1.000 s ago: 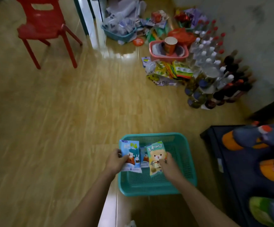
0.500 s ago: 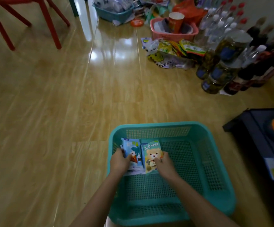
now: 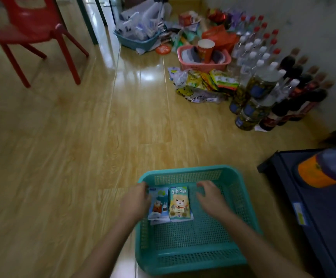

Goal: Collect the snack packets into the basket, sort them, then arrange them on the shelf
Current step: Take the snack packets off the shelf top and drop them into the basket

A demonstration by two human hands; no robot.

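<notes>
Already the blue packet (image 3: 158, 203) and the bear packet (image 3: 179, 201) lie flat, side by side, in the teal basket (image 3: 193, 239). The right hand (image 3: 209, 199) hovers beside them, fingers loose and holding nothing. The left hand (image 3: 135, 203) touches the blue packet's edge; I cannot tell if it pinches it. Judged best: square them into the corner, then fetch more from the floor pile (image 3: 203, 83).

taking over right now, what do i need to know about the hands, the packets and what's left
Left hand touches the left edge of the blue packet; grip unclear. Right hand open, holding nothing, over the teal basket.
Blue packet and bear packet lie flat, side by side, in the teal basket.
Done: those two collected.
Left: more snack packets on the floor by the pink basket; then sort and shelve.
</notes>
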